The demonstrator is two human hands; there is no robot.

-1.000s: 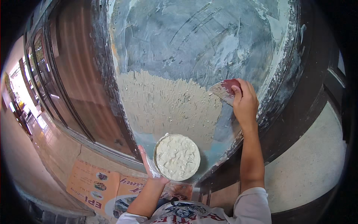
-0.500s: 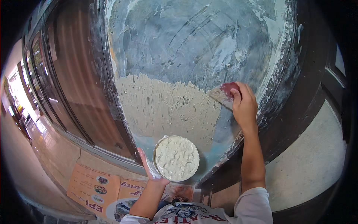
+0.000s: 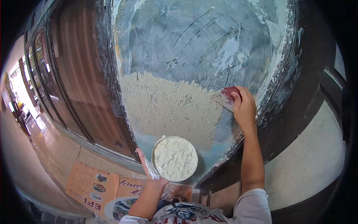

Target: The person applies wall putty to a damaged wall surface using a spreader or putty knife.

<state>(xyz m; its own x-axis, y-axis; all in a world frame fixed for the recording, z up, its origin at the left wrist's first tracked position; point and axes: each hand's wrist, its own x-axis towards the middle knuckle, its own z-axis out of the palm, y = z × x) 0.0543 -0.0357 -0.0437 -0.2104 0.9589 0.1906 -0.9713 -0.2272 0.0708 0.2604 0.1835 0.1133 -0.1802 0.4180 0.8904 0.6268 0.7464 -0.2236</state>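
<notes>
My right hand [image 3: 245, 106] grips a dark red putty scraper [image 3: 230, 94], its blade smeared with pale paste and set against the wall panel. Beside the blade spreads a coat of cream putty [image 3: 167, 106] with a ragged upper edge and vertical streaks. Bare blue-grey wall [image 3: 194, 41] shows above it. Low in front of me, my left hand [image 3: 151, 170] supports a round tub [image 3: 153, 160] from its left side and underneath. White putty [image 3: 175, 158] fills the tub, and smears of it coat that hand. The fingers under the tub are partly hidden.
Dark wooden frames [image 3: 121, 108] border the panel on the left, with a glazed door [image 3: 80, 74] beyond. To the right stand dark trim [image 3: 294, 123] and a pale curved surface [image 3: 309, 160]. An orange printed sheet [image 3: 89, 186] lies on the tiled floor [image 3: 56, 138].
My right hand and the scraper have shifted slightly down along the wall. The view has moved a little; the tub stays in my left hand at nearly the same place.
</notes>
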